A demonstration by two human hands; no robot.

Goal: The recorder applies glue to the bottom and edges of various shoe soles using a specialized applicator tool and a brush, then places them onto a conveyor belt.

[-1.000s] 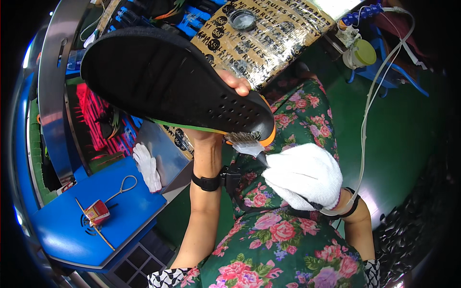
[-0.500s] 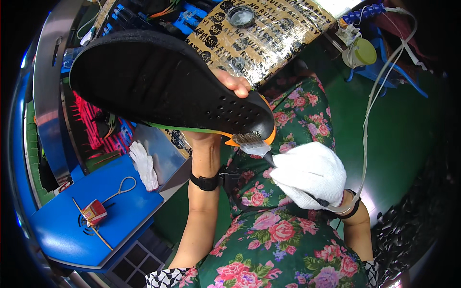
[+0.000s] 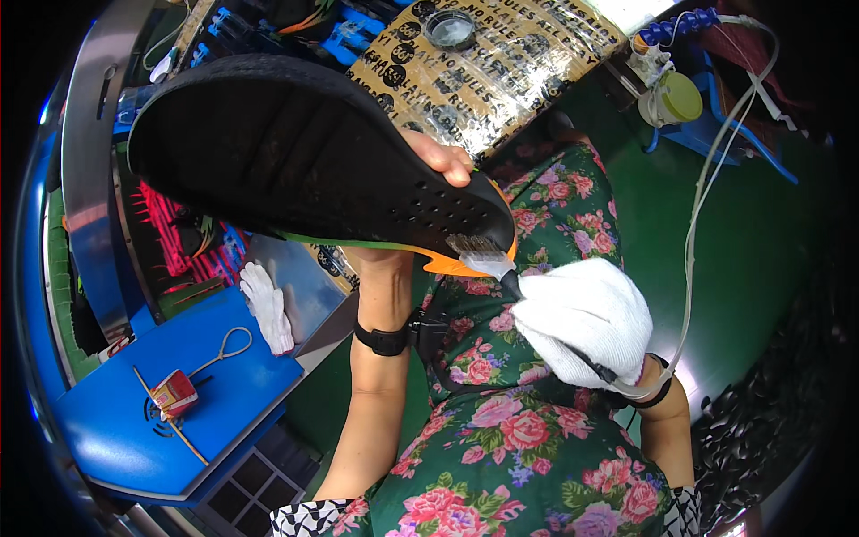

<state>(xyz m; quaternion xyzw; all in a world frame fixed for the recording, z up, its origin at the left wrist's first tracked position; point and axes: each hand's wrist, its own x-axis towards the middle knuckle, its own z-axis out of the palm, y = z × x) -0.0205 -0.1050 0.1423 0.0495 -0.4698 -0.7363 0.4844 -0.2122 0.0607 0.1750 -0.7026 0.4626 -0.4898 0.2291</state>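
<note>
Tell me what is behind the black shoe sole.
The left hand shows partly, fingers at the upper edge, its palm covered. Part of a patterned box shows beyond; whatever else the shoe sole covers cannot be seen.

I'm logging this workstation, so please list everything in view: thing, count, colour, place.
Sole: 1, black, green-orange edge, upper centre
Brush: 1, pale, dark handle, at sole's perforated end
Table: 1, blue, lower left
Box: 1, red, on table
Stick: 1, tan, by box
Spare glove: 1, white, table's edge
Carton: 1, brown, top
Dish: 1, greyish, on carton
Tub: 1, yellow-green, upper right
Hoses: count unclear, pale, right
Pink pieces: count unclear, pink, left
Floral garment: 1, green, centre
Left hand: 1, bare, gripping sole
Right hand: 1, white-gloved, holding brush
</note>
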